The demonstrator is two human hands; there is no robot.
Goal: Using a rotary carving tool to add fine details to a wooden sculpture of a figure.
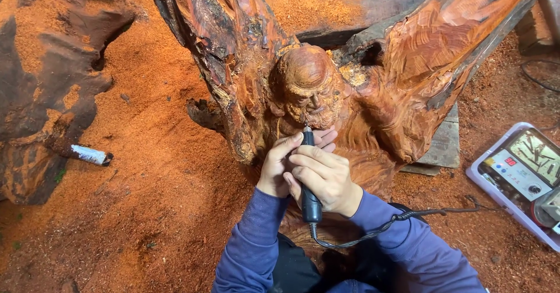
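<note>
Blue sleeves rise from the bottom edge, and both hands meet just below the carved face. Wrapped around a slim black rotary handpiece, the right hand has its fingers curled shut over the barrel, knuckles toward the camera. At the handpiece's lower end a twisted dark cord leaves it, runs right across the right sleeve and goes on toward the tray at the right edge. Beside it, the left hand is also curled; its thumb and forefinger press against the upper part of the handpiece and its fingertips show on the far side, touching the wood.

Up at the top, the tool's tip touches the beard of the carved bearded head, which has a rounded bald crown and sits in the middle of a large reddish root carving. Thick limbs of that root spread up to the left and to the right, with gouge marks on the right one.

Red-orange sawdust covers the ground all around. To the left lies a small white tube, near another dark lump of root. At the right edge sits a pale tray holding a control box with a dial and a small red display.
</note>
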